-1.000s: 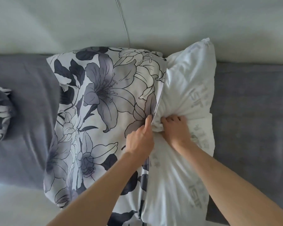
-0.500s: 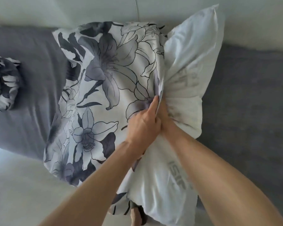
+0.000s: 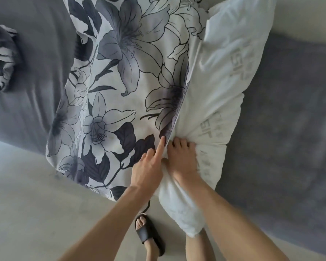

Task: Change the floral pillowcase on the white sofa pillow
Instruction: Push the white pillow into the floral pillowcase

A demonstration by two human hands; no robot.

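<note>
The grey-and-white floral fabric pillowcase (image 3: 120, 87) lies across the grey upholstered sofa seat (image 3: 282, 117), its near corner overhanging the seat's front edge above the pale floor (image 3: 36, 204). Inside it sits the plump white pillow (image 3: 224, 76), half out of the open edge on the right. The left hand (image 3: 149, 166) pinches that open hem, forefinger straight along it. The right hand (image 3: 183, 159) has fingers curled, gripping bunched pillow cloth. A black slide sandal (image 3: 149, 234) stands below
</note>
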